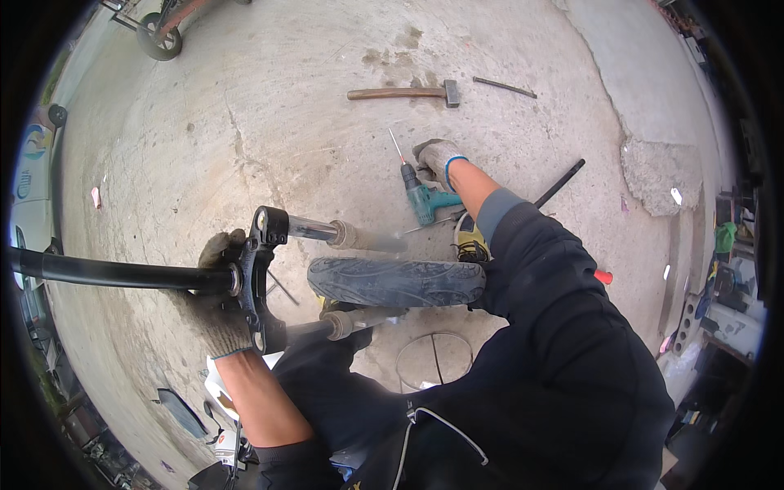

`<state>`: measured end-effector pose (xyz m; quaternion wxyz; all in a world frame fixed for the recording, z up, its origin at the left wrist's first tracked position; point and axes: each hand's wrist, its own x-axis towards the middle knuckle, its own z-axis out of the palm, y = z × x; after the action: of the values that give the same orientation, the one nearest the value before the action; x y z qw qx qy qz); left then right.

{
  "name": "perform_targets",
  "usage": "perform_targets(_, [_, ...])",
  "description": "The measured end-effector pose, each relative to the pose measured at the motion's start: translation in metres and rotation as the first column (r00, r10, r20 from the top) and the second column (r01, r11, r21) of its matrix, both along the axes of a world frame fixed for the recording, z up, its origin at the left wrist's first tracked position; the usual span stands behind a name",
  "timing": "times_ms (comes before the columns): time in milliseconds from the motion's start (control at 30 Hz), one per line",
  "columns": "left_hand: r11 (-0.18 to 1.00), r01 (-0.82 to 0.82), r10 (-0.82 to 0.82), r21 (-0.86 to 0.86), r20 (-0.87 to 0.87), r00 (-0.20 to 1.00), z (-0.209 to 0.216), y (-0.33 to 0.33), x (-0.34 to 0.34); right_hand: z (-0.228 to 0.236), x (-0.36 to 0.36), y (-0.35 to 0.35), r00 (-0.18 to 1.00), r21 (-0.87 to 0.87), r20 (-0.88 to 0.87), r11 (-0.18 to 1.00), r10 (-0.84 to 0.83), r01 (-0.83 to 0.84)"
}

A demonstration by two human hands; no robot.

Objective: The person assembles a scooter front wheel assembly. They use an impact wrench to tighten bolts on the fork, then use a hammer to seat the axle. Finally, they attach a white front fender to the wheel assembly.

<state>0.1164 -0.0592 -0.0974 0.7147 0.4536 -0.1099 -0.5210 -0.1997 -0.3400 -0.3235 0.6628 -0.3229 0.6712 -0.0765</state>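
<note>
The black tube (122, 273) of the fork (349, 236) is gripped from beneath by the left hand (214, 320), beside the crown (259, 282). A teal drill (423, 204) is seen near the curled right hand (437, 158); whether anything is held there cannot be told.

Teal-and-black drill (425, 202), grooved dark-grey tyre (396, 282), black fork crown (258, 282), brown hammer handle (392, 94)

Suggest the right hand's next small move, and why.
Probably bring the right hand around the teal drill and grip it: in this view the drill lies right beside that hand, though contact is unclear, while the left hand holds the fork at its black clamp.
</note>
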Motion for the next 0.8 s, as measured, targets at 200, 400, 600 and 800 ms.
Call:
perform_targets(200, [0.995,-0.064,0.034,0.073,0.358,0.933,-0.013,0.015,0.0,-0.1,-0.092,-0.034,0.592,-0.02,-0.667,0.783,0.453,-0.621])
perform_targets(400, [0.984,-0.067,0.0,0.164,0.378,0.926,-0.021,0.035,0.021,-0.088,-0.033,-0.093,0.344,-0.064,-0.863,0.594,0.371,-0.802])
perform_targets(600, [0.915,-0.303,0.114,0.266,0.549,0.828,-0.031,0.042,0.036,-0.142,0.026,-0.179,0.942,-0.283,-0.26,0.916,0.211,-0.284])
perform_targets(800, [0.971,-0.171,0.098,0.167,0.371,0.923,-0.033,0.046,0.042,-0.195,0.036,-0.207,0.886,-0.37,-0.441,0.87,0.143,-0.325])
